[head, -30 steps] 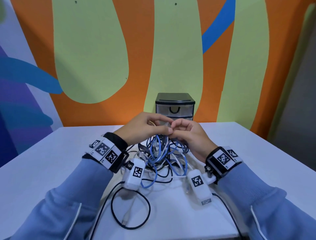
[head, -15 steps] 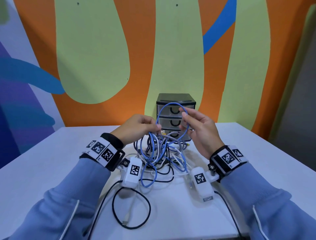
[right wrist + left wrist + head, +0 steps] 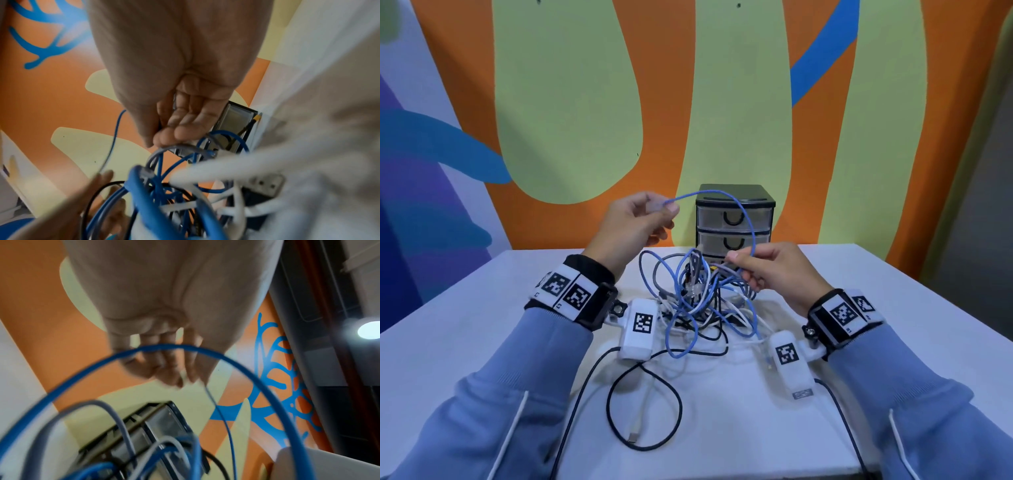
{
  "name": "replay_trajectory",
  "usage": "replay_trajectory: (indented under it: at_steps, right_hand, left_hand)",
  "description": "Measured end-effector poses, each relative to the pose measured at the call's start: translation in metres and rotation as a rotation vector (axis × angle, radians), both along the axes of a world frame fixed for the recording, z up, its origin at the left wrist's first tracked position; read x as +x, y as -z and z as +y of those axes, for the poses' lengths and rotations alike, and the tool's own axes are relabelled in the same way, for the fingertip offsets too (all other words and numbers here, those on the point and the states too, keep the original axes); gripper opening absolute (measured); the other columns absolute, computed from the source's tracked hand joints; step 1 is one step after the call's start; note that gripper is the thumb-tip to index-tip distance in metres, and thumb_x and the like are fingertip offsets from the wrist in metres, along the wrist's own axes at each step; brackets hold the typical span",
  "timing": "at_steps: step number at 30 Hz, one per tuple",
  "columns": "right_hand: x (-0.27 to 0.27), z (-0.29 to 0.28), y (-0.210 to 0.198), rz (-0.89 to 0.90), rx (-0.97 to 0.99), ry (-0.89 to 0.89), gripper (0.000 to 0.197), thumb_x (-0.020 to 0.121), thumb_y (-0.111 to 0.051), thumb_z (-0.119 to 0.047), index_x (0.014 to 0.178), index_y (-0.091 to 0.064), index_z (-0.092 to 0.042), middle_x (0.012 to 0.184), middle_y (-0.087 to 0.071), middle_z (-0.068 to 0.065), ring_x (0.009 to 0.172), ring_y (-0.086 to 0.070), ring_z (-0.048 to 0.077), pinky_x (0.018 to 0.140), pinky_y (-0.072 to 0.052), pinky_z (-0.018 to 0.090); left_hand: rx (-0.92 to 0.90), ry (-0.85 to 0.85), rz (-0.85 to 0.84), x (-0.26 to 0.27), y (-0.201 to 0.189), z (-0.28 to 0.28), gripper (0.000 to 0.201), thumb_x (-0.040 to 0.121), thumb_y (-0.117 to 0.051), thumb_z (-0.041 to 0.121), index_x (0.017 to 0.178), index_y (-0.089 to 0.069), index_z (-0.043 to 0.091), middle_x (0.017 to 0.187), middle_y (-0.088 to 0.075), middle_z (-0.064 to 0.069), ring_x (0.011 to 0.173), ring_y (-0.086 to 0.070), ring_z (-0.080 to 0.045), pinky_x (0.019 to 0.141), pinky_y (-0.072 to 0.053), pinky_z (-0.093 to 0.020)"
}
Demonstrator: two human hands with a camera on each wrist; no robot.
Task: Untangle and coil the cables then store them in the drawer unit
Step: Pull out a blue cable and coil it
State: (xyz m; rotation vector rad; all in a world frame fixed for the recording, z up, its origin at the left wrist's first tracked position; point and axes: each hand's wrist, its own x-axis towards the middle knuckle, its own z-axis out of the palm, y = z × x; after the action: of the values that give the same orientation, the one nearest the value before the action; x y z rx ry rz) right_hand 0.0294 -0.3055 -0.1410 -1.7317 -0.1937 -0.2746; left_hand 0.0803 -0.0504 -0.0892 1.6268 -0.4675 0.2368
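We find the head view bright and evenly lit, w/ soft faint shadows on the white table (image 3: 482, 325) and bowing of lines at the edges. Both wrist views are softer: the blue cable (image 3: 205, 350) is smeared close to the lens, foreground out of focus. A ceiling lamp (image 3: 369, 330) flares at the left wrist view's right edge.
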Motion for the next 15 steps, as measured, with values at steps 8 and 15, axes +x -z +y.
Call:
replay_trajectory:
  at_steps: [8, 15]
  right_hand:
    - [0.0, -0.003, 0.001, 0.02, 0.073, -0.053, 0.013, 0.097, -0.07, -0.004, 0.106, -0.079, -0.003, 0.084, -0.074, 0.014, 0.072, -0.069, 0.018, 0.07, -0.062, 0.026]
    - [-0.002, -0.004, 0.003, 0.138, -0.031, -0.123, 0.009, 0.095, -0.071, 0.0, 0.098, -0.078, 0.005, 0.082, -0.07, 0.012, 0.072, -0.062, 0.018, 0.067, -0.056, 0.023]
  left_hand:
    - [0.431, -0.128, 0.403, 0.012, 0.015, 0.033, 0.015, 0.101, -0.067, 0.01, 0.104, -0.076, -0.001, 0.098, -0.077, -0.023, 0.076, -0.067, -0.024, 0.064, -0.057, -0.031]
    - [0.387, 0.08, 0.502, -0.001, 0.018, 0.021, 0.025, 0.107, -0.051, 0.001, 0.107, -0.07, -0.015, 0.074, -0.073, -0.021, 0.044, -0.054, -0.011, 0.04, -0.045, -0.017]
